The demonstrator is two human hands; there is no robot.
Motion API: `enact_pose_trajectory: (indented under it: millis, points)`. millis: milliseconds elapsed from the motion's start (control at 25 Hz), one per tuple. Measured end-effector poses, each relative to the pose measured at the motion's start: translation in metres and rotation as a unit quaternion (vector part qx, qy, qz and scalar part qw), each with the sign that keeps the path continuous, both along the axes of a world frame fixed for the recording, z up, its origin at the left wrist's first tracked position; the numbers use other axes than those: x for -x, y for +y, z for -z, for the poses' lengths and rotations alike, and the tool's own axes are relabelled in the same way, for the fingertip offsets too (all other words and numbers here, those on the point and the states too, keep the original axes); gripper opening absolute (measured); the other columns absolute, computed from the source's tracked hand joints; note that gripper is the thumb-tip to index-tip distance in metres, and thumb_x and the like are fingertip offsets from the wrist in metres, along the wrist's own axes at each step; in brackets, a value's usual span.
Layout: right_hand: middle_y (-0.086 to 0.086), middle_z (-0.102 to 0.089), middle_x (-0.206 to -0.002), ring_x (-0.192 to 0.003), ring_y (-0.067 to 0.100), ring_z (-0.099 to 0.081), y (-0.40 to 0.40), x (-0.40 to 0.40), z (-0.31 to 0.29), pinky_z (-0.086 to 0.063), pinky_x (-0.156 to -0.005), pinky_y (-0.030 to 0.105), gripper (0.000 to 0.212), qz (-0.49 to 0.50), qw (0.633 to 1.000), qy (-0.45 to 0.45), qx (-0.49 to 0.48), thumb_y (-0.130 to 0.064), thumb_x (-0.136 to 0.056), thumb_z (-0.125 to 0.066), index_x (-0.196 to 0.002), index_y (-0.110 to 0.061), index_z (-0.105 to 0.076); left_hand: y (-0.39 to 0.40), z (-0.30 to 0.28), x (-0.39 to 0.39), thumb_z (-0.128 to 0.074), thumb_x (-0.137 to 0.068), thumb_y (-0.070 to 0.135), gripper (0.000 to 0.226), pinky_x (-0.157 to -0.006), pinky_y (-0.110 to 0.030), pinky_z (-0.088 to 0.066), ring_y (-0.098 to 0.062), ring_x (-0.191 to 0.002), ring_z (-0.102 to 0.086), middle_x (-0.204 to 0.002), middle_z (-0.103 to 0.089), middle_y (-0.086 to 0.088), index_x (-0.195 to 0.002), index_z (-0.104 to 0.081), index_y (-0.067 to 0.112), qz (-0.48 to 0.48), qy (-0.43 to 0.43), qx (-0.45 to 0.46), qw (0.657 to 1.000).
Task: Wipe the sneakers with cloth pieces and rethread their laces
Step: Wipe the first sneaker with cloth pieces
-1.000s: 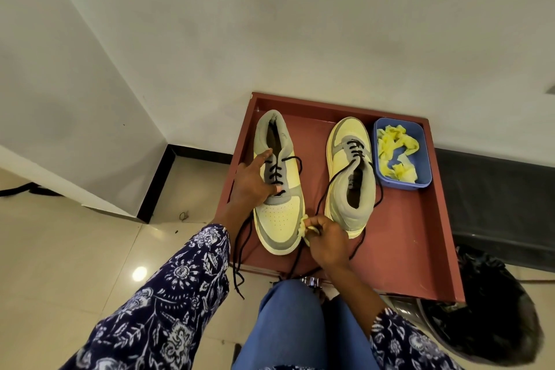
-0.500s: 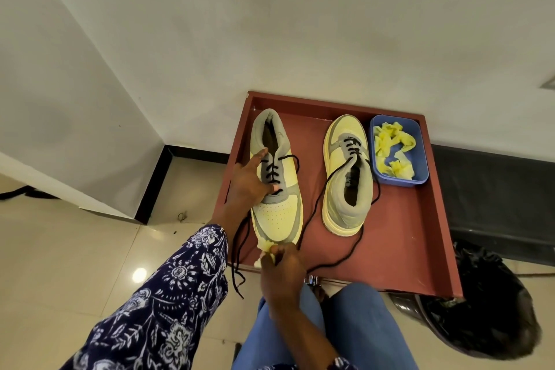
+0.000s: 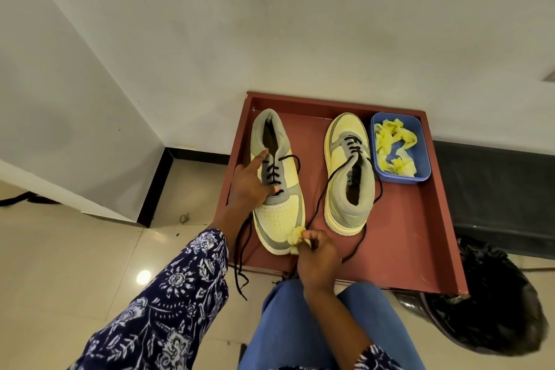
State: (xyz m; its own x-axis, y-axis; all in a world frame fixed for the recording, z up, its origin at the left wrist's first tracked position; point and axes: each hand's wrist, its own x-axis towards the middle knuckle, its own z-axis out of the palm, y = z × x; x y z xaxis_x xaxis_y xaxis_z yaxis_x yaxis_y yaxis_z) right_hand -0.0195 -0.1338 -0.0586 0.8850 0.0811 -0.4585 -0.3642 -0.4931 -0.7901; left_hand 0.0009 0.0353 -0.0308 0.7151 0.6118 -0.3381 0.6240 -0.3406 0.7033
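Big red tray (image 3: 420, 237) on the tiled floor (image 3: 60, 249), pushed up against the white wall (image 3: 270, 24), and a black bin bag (image 3: 495, 294) sits off its near right corner. Two yellow-and-grey sneakers lie side by side on the tray, pointing opposite ways: the left sneaker (image 3: 277, 189) has its toe toward the person, the right sneaker (image 3: 350, 177) has its heel toward the person. In the far right corner of the tray, just beside the right sneaker, there's a blue tub (image 3: 420, 172) holding crumpled yellow cloths (image 3: 393, 147). Now the hands: the left hand (image 3: 250, 186) rests on the left sneaker's side, fingers fairly straight, index reaching up by the collar, thumb at the black laces (image 3: 274, 172). The right hand (image 3: 318, 258) is clenched around a yellow cloth (image 3: 295, 237), pressing it to the left sneaker's toe edge. The right sneaker's lace (image 3: 324, 198) trails loose across the tray and passes under that hand; another loose end hangs off the tray's front edge.
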Motion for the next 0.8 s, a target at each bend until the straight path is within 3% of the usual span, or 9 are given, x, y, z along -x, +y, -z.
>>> enact_pose_trajectory:
  millis: [160,240,320,480,640,800]
  points:
    - [0.009,-0.069,-0.106,-0.093,0.019,-0.062,0.008,-0.024,-0.002,-0.048,-0.085,0.025,0.024,-0.045,0.999,-0.022,0.004,0.002,-0.087,-0.053,-0.105,-0.004,-0.067,0.004,0.004,0.001,-0.079,-0.068,0.033,0.088,-0.102,-0.04,-0.042,-0.026,-0.117,-0.047,-0.127,-0.048,-0.006,-0.136,-0.025,0.052,0.003,0.013,0.002,1.0]
    - [0.01,-0.069,-0.104,-0.085,0.018,-0.062,0.017,-0.034,-0.002,-0.051,-0.078,0.024,0.027,-0.052,0.999,-0.009,-0.009,0.004,-0.087,-0.05,-0.106,-0.003,-0.066,0.006,0.001,0.002,-0.079,-0.069,0.028,0.088,-0.101,-0.043,-0.044,-0.026,-0.117,-0.048,-0.128,-0.049,-0.005,-0.137,-0.026,0.05,0.005,0.014,0.014,1.0]
    - [0.009,-0.07,-0.101,-0.08,0.015,-0.059,0.027,-0.041,-0.004,-0.048,-0.071,0.021,0.028,-0.067,0.998,-0.013,-0.002,0.004,-0.086,-0.05,-0.106,-0.004,-0.067,0.011,-0.001,0.005,-0.077,-0.072,0.019,0.087,-0.099,-0.04,-0.046,-0.025,-0.117,-0.049,-0.13,-0.049,-0.003,-0.139,-0.028,0.043,0.015,0.012,0.019,1.0]
    - [0.008,-0.071,-0.105,-0.093,0.021,-0.064,0.054,-0.06,-0.006,-0.05,-0.086,0.027,0.027,-0.096,0.995,-0.042,-0.002,0.002,-0.085,-0.052,-0.101,-0.007,-0.07,0.02,-0.001,0.017,-0.076,-0.072,0.011,0.086,-0.089,-0.033,-0.046,-0.02,-0.113,-0.049,-0.132,-0.049,-0.003,-0.14,-0.031,0.039,0.026,0.013,0.031,0.999]
    - [0.005,-0.072,-0.104,-0.094,0.024,-0.066,0.066,-0.084,-0.002,-0.052,-0.088,0.034,0.026,-0.127,0.991,-0.045,0.001,-0.002,-0.083,-0.053,-0.099,-0.012,-0.071,0.02,0.0,0.021,-0.075,-0.073,0.012,0.084,-0.08,-0.026,-0.043,-0.014,-0.101,-0.048,-0.126,-0.054,-0.001,-0.139,-0.032,0.041,0.026,0.008,0.028,0.999]
    - [0.006,-0.068,-0.115,-0.104,0.02,-0.063,0.053,-0.077,0.0,-0.046,-0.095,0.024,0.029,-0.176,0.983,-0.053,-0.004,-0.002,-0.088,-0.052,-0.112,-0.009,-0.067,0.021,0.002,0.022,-0.076,-0.073,0.016,0.083,-0.086,-0.03,-0.044,-0.015,-0.106,-0.047,-0.128,-0.052,-0.002,-0.139,-0.032,0.042,0.021,0.007,0.027,0.999]
